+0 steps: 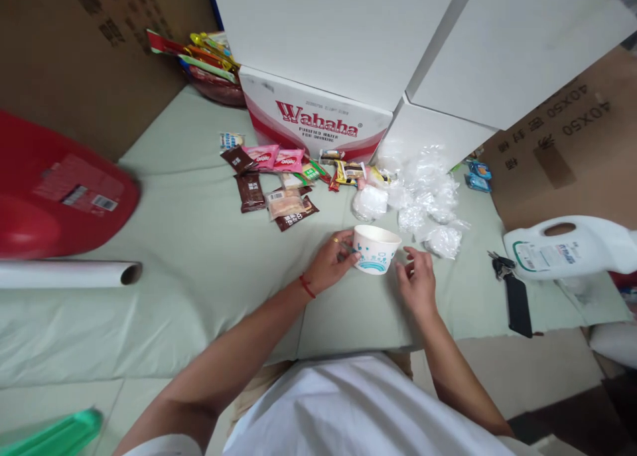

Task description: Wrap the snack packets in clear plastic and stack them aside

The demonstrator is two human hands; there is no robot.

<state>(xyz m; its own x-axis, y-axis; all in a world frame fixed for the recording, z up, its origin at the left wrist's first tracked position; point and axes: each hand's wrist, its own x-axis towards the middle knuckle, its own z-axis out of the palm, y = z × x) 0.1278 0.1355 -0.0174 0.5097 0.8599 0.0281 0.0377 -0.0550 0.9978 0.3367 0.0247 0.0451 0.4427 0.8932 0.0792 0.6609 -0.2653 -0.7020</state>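
Observation:
A white paper cup [377, 250] with blue printing stands upright near the middle of the green cloth. My left hand [332, 263] is closed on its left side, fingers behind and thumb in front. To the right of the cup, my right hand [419, 282] hangs with bent, parted fingers and nothing in them, close to the cup's wall. Beyond the hands lie wrapped snacks, among them a brown packet [251, 192], a pink packet [288, 159] and a clear-wrapped biscuit pack [285, 204]. Crumpled clear plastic bundles [428, 184] are heaped behind my right hand.
White cartons, one marked Wahaha [318, 121], wall off the back. A bowl of snacks [213, 87] sits at back left. A red container [60, 184] and a white roll [64, 274] are left; a white jug [567, 247], keys [501, 265] and a black phone-like slab [518, 306] right.

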